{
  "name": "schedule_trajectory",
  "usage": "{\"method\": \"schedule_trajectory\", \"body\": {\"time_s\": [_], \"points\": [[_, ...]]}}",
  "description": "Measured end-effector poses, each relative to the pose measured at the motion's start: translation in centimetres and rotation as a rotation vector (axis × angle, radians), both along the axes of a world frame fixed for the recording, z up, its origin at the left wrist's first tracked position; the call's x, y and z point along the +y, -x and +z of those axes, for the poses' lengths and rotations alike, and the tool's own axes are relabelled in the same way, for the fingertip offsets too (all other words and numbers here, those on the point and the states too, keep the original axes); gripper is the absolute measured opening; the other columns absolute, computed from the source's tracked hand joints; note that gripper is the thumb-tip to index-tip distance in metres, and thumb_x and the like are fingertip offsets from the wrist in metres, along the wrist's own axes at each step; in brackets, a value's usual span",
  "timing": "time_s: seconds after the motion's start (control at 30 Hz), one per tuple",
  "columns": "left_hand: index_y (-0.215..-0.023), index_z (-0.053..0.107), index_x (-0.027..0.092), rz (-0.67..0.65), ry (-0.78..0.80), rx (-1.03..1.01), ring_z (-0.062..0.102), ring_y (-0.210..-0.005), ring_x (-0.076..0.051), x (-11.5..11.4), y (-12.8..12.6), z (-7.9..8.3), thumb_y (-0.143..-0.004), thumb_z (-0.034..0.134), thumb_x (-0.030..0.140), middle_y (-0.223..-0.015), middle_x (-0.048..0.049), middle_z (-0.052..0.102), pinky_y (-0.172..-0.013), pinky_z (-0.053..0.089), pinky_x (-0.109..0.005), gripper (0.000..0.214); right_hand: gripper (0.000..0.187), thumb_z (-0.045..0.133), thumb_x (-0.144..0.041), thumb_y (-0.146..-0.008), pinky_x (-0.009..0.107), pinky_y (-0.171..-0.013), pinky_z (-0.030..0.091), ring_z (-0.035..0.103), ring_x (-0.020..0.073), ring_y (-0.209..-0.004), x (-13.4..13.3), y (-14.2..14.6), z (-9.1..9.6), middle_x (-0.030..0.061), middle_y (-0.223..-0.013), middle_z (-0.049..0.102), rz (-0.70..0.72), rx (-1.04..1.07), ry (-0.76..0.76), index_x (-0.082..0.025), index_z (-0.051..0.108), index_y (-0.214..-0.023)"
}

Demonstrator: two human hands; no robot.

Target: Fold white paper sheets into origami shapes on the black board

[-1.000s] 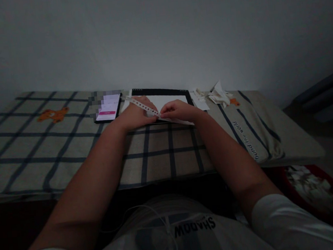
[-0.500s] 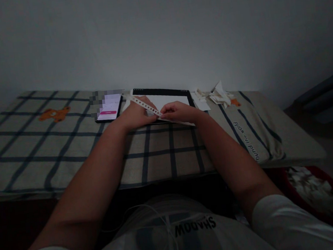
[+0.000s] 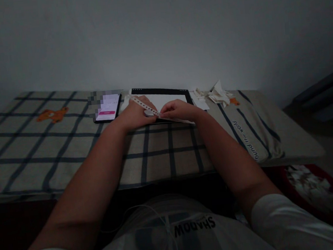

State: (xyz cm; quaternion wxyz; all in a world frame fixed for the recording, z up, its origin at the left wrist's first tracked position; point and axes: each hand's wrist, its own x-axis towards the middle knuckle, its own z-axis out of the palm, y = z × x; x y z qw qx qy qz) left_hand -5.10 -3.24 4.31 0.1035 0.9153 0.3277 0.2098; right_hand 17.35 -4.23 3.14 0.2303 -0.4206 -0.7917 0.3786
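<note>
A pale perforated paper strip (image 3: 145, 105) with a row of dark holes runs slantwise over the fingers of my left hand (image 3: 137, 113), which is closed around its lower part. My right hand (image 3: 177, 110) pinches the strip's near end, fingertips and thumb pressed together, close to my left thumb. Beneath both hands lies a black-bordered board (image 3: 160, 90) with a white sheet (image 3: 166, 99) on it. A thin pale edge of paper reaches out under my right wrist. My left fingertips are partly hidden.
A phone (image 3: 106, 112) with a lit screen lies left of the board. Crumpled paper (image 3: 219, 94) sits to the right. A checked cloth (image 3: 77, 149) covers the table, against a grey wall (image 3: 158, 35). A red basin (image 3: 290, 185) of paper scraps stands low at right.
Both hands keep nearly the same place and hold on the strip. My right hand has shifted very slightly up and left, and the whole view has moved a little.
</note>
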Motion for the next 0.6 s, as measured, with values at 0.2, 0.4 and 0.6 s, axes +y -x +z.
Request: {"method": "schedule_trajectory", "body": {"time_s": [0.2,0.4,0.6], "points": [[-0.086,0.074,0.021,-0.003,-0.078,0.095,0.057,-0.103,-0.029,-0.28,-0.26,0.25,-0.082,0.056,0.038,-0.091,-0.0065,0.072,-0.101,0.03,-0.048,0.025,0.032,0.066,-0.045,-0.079,0.031,-0.076,0.043,0.059,0.0168,-0.078,0.17,-0.23,-0.03,0.0051,-0.085,0.071,0.02,-0.028,-0.019,-0.015,0.075,-0.088],[-0.087,0.073,0.022,-0.005,-0.079,0.095,0.056,-0.103,-0.027,-0.26,-0.27,0.1,-0.085,0.053,0.039,-0.094,-0.0061,0.073,-0.1,0.03,-0.046,0.027,0.034,0.066,-0.047,-0.079,0.031,-0.075,0.043,0.058,0.017,-0.079,0.01,-0.1,-0.13,0.0054,-0.085,0.07,0.005,-0.007,-0.027,-0.015,0.073,-0.088],[-0.087,0.073,0.021,-0.007,-0.05,0.063,0.057,-0.102,-0.028,-0.04,-0.19,-0.06,-0.084,0.056,0.039,-0.094,-0.0071,0.071,-0.1,0.032,-0.045,0.025,0.034,0.064,-0.046,-0.08,0.03,-0.072,0.041,0.056,0.0166,-0.078,-0.04,0.39,-0.11,0.005,-0.082,0.068,0.047,-0.018,-0.05,-0.014,0.071,-0.086]]}}
